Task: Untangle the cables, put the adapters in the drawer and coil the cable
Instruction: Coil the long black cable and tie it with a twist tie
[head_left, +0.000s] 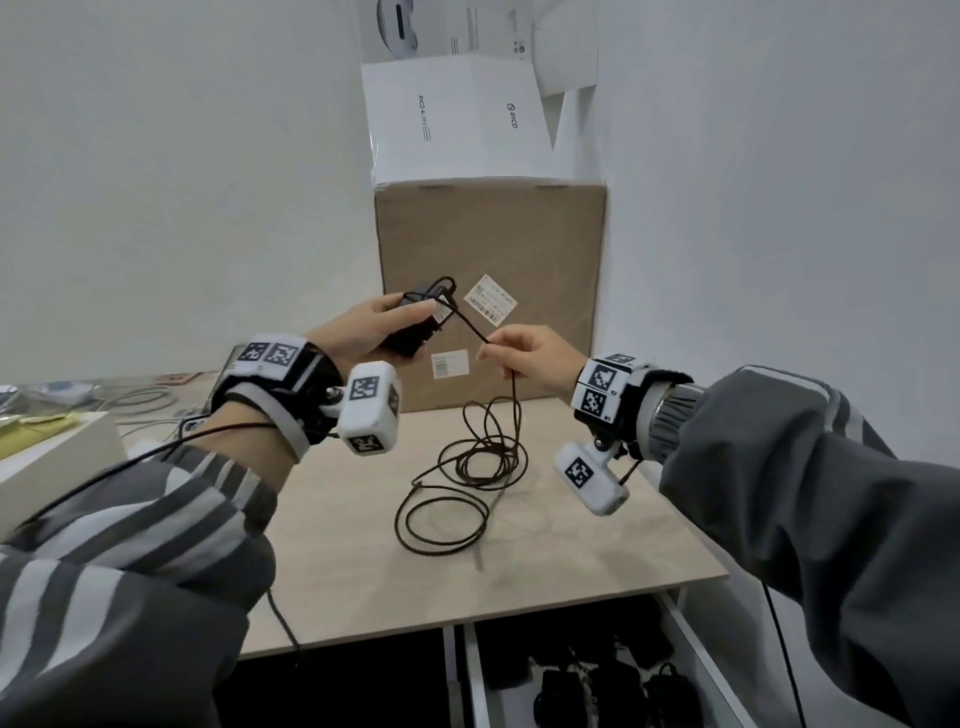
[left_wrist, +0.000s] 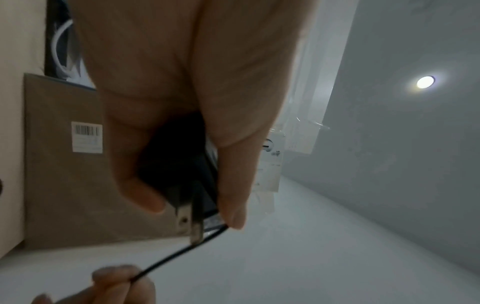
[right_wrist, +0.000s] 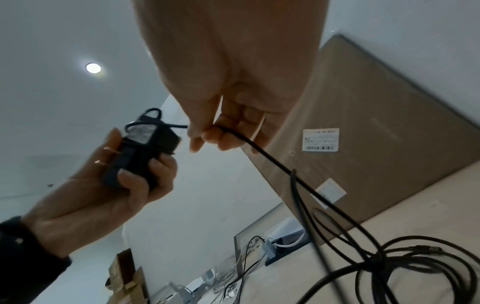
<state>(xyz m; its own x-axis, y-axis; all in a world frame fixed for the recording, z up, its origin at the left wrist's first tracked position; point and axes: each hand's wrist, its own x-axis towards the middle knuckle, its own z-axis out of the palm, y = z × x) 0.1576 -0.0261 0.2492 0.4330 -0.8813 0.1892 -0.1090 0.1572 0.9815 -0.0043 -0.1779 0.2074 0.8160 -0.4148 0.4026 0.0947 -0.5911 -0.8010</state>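
My left hand (head_left: 374, 325) grips a black power adapter (head_left: 415, 322) in the air above the table; its two metal prongs (left_wrist: 193, 224) stick out past my fingers. A thin black cable (head_left: 472, 332) runs off the adapter to my right hand (head_left: 511, 353), which pinches it between thumb and forefinger (right_wrist: 207, 135). From there the cable hangs down into loose tangled loops (head_left: 467, 467) on the light wooden table (head_left: 571, 551). Below the table's front edge an open drawer (head_left: 597, 680) holds several black adapters.
A big cardboard box (head_left: 491, 244) stands at the back of the table with white boxes (head_left: 452, 119) stacked on it. White walls close in on both sides. To the left lie a white box (head_left: 57, 452) and more cables (head_left: 140, 400).
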